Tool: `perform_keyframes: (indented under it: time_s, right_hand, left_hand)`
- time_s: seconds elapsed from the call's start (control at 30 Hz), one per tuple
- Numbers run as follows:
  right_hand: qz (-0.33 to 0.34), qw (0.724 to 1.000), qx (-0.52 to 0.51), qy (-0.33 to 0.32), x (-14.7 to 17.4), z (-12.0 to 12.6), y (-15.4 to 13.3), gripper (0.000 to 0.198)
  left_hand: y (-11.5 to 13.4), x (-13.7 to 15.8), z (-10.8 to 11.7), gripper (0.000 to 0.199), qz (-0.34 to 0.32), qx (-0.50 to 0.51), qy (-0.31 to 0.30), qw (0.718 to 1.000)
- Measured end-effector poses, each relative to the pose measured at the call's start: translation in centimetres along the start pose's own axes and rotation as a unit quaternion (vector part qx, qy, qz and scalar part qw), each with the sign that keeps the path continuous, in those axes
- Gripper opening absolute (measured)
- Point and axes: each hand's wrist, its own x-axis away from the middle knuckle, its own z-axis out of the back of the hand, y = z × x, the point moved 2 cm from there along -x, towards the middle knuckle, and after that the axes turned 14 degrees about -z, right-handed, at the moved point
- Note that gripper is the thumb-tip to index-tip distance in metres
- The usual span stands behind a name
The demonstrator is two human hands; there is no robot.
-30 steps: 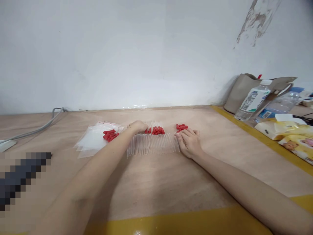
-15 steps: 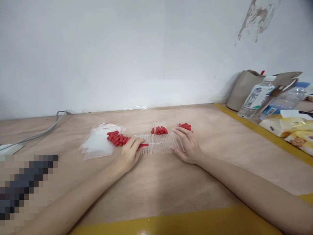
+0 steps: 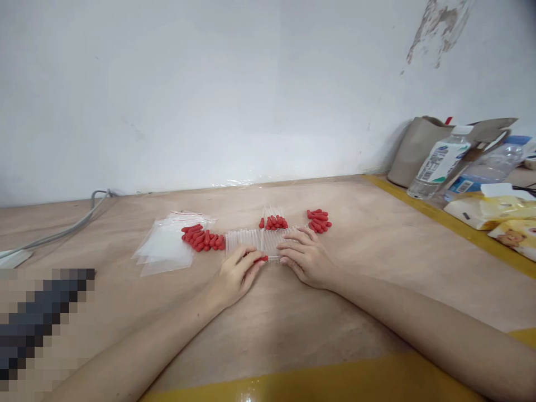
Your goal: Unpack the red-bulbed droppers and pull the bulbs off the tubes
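Observation:
My left hand [image 3: 243, 272] pinches a red rubber bulb [image 3: 262, 258] between thumb and fingers. Facing it, my right hand [image 3: 307, 257] has its thumb and index finger closed on a thin clear tube [image 3: 274, 258], whose left end meets the bulb. Whether the tube is inside the bulb's mouth is too small to tell. Beneath and behind both hands lies a row of clear tubes [image 3: 245, 241]. Beyond the row, several droppers with red bulbs [image 3: 276, 222] point away. Loose red bulbs lie in a left pile [image 3: 203, 239] and a right pile [image 3: 319, 221].
Clear zip bags [image 3: 165, 245] are stacked left of the bulbs. Far right stand a water bottle [image 3: 439, 162], a grey bag [image 3: 408, 153], a second bottle [image 3: 489, 167] and a yellow packet [image 3: 477, 212]. A grey cable [image 3: 71, 231] and a blurred-out dark object [image 3: 46, 307] are at left.
Both hands have come nearer to me and closer together. The bulb in my left hand now meets the tube in my right hand. More of the right bulb pile shows.

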Motion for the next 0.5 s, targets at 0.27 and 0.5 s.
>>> perform_keyframes:
  time_s: [0.27,0.5]
  right_hand:
    - [0.008,1.000,-0.011,-0.027,0.04,0.01,-0.28,0.017]
    - [0.029,0.998,-0.032,-0.046,0.11,-0.45,-0.17,0.018]
  left_hand:
    - [-0.02,-0.60,-0.51,0.018,-0.064,-0.017,-0.004,0.998]
    - [0.41,-0.80,-0.42,0.022,-0.083,-0.030,-0.009,0.996]
